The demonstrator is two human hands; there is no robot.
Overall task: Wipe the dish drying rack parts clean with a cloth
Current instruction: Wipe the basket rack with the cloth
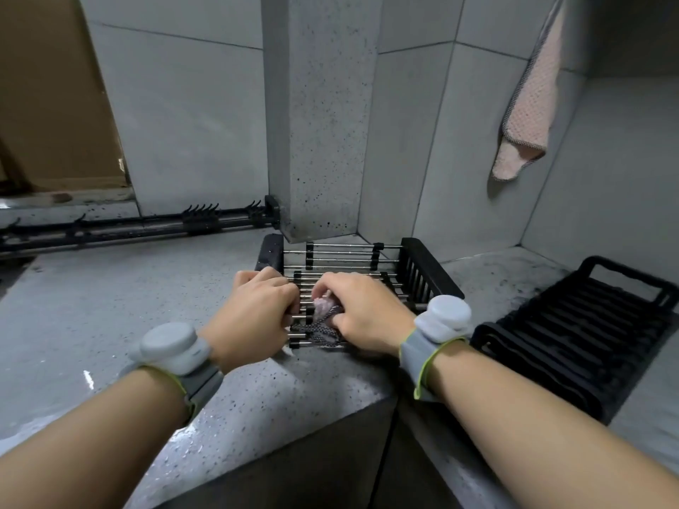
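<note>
A black dish drying rack (pixel 422 268) with metal rods lies on the grey speckled counter (pixel 128 306) in front of a pillar. My left hand (pixel 253 310) grips the rack's left side, its fingers curled over the rod ends. My right hand (pixel 362 310) grips a bunched pink and grey cloth (pixel 325 314) and presses it on the rods in the middle of the rack. Part of the cloth trails toward the rack's near edge.
A second black slatted rack part (pixel 577 332) lies on the counter at the right. A black rail with hooks (pixel 147 224) lies along the wall at the left. A pink towel (pixel 529 104) hangs on the right wall. The counter's front edge drops off below my wrists.
</note>
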